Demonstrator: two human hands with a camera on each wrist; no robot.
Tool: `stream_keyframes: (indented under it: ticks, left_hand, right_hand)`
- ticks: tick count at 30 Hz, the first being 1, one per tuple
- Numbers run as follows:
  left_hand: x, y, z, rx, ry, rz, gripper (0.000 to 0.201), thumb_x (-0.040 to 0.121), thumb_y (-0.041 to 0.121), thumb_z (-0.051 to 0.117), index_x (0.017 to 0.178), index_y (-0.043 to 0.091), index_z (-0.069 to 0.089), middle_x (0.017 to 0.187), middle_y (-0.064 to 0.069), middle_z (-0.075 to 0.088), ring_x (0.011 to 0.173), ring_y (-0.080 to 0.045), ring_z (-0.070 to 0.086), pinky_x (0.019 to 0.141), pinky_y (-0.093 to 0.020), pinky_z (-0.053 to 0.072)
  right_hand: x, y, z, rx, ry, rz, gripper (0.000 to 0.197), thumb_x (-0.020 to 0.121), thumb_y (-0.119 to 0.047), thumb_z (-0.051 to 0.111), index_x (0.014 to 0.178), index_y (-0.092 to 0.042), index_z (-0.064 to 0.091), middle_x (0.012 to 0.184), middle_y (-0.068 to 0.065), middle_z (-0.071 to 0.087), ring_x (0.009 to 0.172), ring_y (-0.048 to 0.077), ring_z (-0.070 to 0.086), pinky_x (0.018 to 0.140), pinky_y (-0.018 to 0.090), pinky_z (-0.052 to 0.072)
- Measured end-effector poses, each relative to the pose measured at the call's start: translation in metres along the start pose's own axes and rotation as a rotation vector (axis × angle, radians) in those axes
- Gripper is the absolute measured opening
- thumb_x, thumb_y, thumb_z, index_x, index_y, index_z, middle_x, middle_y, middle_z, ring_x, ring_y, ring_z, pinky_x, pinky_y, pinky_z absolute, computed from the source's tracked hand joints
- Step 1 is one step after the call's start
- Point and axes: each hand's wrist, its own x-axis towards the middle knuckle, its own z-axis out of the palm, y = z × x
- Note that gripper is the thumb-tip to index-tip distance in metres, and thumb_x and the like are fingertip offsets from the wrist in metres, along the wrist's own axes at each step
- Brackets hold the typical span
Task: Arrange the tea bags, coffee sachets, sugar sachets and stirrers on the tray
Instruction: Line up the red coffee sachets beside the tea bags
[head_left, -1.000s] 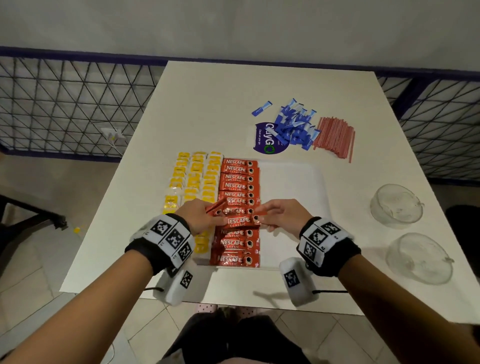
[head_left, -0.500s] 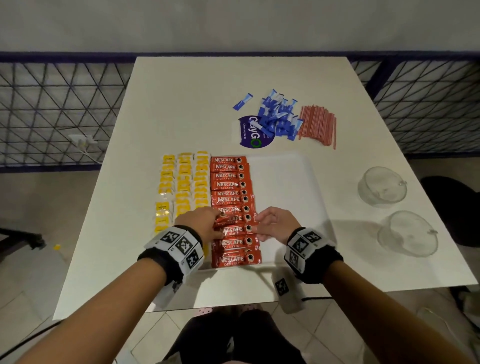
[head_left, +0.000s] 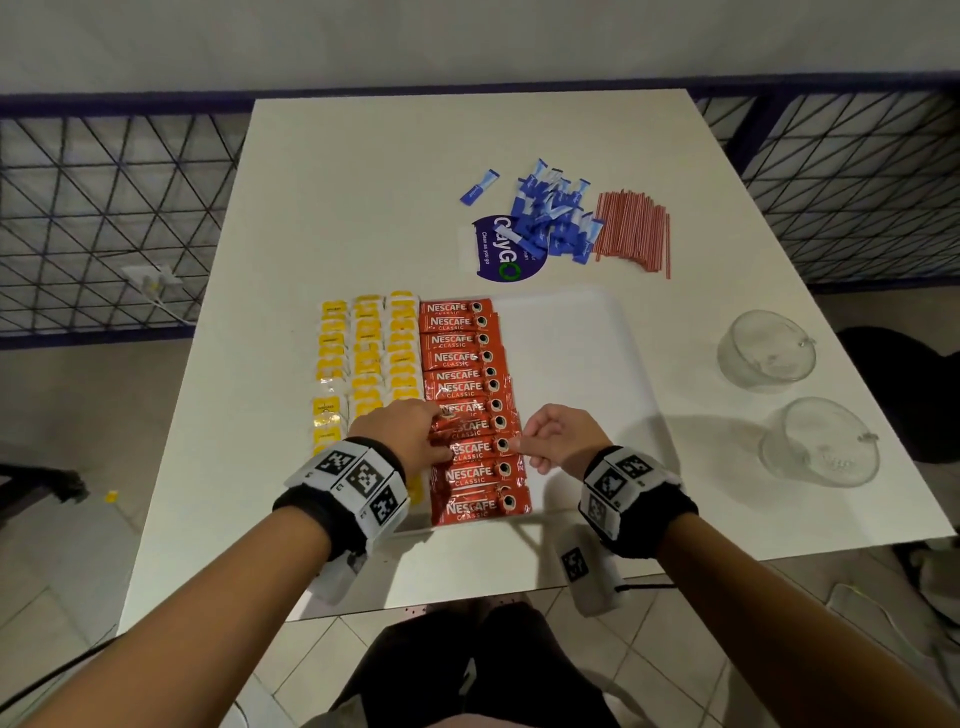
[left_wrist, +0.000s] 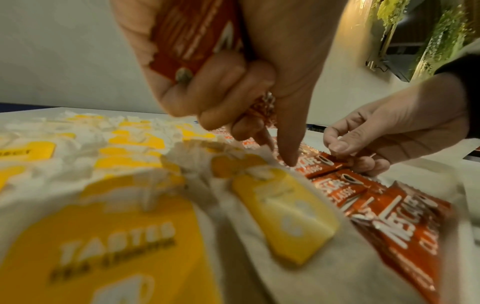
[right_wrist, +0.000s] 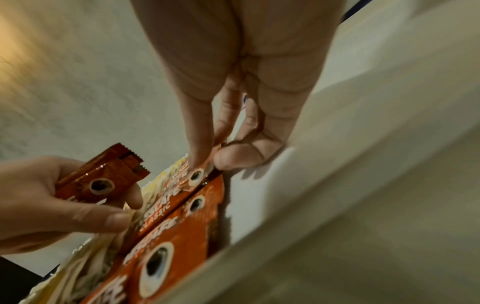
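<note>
Two hands on coffee sachets, left hand clutching spares, right hand pinching one

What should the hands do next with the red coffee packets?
Probably lay down the sachet pinched by the right hand into the red coffee row, since the left hand holds spare sachets and the tray has bare space.

Two glass cups on white table, right side. Round blue sticker mid-table. Wire fence behind.
</note>
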Motion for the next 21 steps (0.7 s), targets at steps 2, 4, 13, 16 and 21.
stream_keyframes:
  ticks: [2,4,13,16,21]
  left_hand:
    - [-0.001,0.0,-0.004,-0.053,0.0,-0.006,0.041,0.088,0.044,0.056,0.123,0.023,0.051,0.12,0.003,0.059,0.106,-0.017,0.057,0.085,-0.029,0.046]
    - [0.0,0.001,-0.008,-0.142,-0.015,0.0,0.035,0.088,0.041,0.057,0.117,0.021,0.055,0.113,0.0,0.062,0.098,-0.017,0.059,0.082,-0.027,0.047]
    - [-0.007,0.015,-0.042,-0.594,-0.355,0.087,0.01,0.087,0.012,0.06,0.083,0.017,0.053,0.044,0.009,0.054,0.037,-0.001,0.048,0.042,-0.013,0.04]
    - [-0.013,0.016,-0.049,-0.703,-0.421,0.148,0.016,0.093,0.012,0.053,0.076,0.013,0.053,0.038,0.008,0.052,0.033,-0.002,0.046,0.042,-0.013,0.041]
    - [-0.019,0.013,-0.052,-0.781,-0.418,0.17,0.026,0.096,0.02,0.045,0.072,0.012,0.052,0.04,0.01,0.056,0.034,0.001,0.047,0.042,-0.009,0.04]
  right_hand:
    - [-0.002,-0.001,-0.002,-0.008,0.006,-0.006,0.02,0.076,-0.02,0.074,0.075,-0.014,0.054,0.065,0.0,0.059,0.057,0.012,0.054,0.069,0.027,0.051]
    - [-0.004,-0.005,-0.005,-0.025,0.025,-0.023,0.021,0.076,-0.024,0.074,0.076,-0.015,0.055,0.065,-0.001,0.059,0.057,0.012,0.053,0.067,0.027,0.05]
    - [-0.019,-0.062,-0.007,0.05,-0.15,-0.24,0.019,0.073,-0.016,0.077,0.081,-0.02,0.06,0.076,0.0,0.058,0.066,0.014,0.057,0.059,0.021,0.047]
    - [-0.019,-0.068,-0.006,0.084,-0.144,-0.26,0.017,0.074,-0.013,0.075,0.074,-0.017,0.059,0.07,-0.001,0.06,0.054,0.006,0.057,0.058,0.018,0.049]
    - [-0.015,-0.066,-0.011,0.108,-0.137,-0.276,0.013,0.077,-0.01,0.071,0.075,-0.013,0.059,0.065,0.003,0.058,0.052,0.009,0.054,0.055,0.016,0.049]
